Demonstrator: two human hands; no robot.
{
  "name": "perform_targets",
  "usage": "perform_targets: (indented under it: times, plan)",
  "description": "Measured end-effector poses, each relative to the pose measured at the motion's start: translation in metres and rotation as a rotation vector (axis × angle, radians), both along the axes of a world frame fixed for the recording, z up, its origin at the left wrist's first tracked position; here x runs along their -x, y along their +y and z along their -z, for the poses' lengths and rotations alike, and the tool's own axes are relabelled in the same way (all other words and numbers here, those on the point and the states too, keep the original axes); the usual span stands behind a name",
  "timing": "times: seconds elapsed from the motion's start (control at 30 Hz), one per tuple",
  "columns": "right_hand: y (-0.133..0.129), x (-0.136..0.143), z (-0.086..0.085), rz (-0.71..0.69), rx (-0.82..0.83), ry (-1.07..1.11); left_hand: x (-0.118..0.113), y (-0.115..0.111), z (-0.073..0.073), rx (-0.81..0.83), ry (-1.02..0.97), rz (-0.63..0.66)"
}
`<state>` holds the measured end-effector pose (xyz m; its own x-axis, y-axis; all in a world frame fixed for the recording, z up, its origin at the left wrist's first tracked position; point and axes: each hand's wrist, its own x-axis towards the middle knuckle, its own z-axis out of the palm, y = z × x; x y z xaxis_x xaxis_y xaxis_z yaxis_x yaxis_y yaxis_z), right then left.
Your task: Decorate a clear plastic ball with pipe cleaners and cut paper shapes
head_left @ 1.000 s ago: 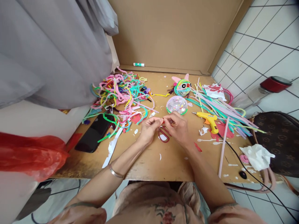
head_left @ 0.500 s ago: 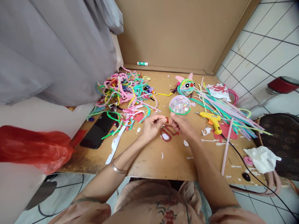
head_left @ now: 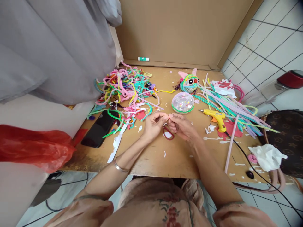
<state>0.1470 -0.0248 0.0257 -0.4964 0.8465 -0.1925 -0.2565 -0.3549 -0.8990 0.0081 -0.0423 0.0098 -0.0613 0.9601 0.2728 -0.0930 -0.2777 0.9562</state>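
Note:
My left hand (head_left: 155, 124) and my right hand (head_left: 181, 125) meet over the middle of the table, thumbs and fingertips pinched together. Whatever sits between the fingertips is too small or too hidden to name. Just beneath them lie red-handled scissors (head_left: 172, 136), partly covered by my right hand. Beyond the hands stands a clear round bowl (head_left: 182, 102) with a lilac and green rim and small bright bits in it. Behind the bowl is a ball-shaped animal figure (head_left: 189, 82) with pink ears, eyes and a red nose.
At the left are a tangled pile of pipe cleaners (head_left: 125, 88) and a black phone (head_left: 98, 130). To the right lie a yellow glue gun (head_left: 215, 118) with its cord, straight pipe cleaners (head_left: 232, 107), crumpled tissue (head_left: 267, 157) and a brown bag (head_left: 284, 135). A glue stick (head_left: 143, 59) lies at the back.
My right hand has moved in against my left, and their fingertips now touch. A small red piece seen at my left fingertips before is hidden now. The view has shifted slightly.

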Motion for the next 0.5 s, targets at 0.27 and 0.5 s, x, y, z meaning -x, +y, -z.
perform_targets:
  times: [0.27, 0.5]
  plan:
    - [-0.002, -0.004, -0.003, 0.096, -0.313, -0.371, 0.003, 0.002, -0.005, 0.051, -0.111, -0.036]
    - [-0.011, -0.005, -0.002, -0.063, -0.915, -1.375, 0.031, 0.023, -0.009, 0.067, -0.222, -0.223]
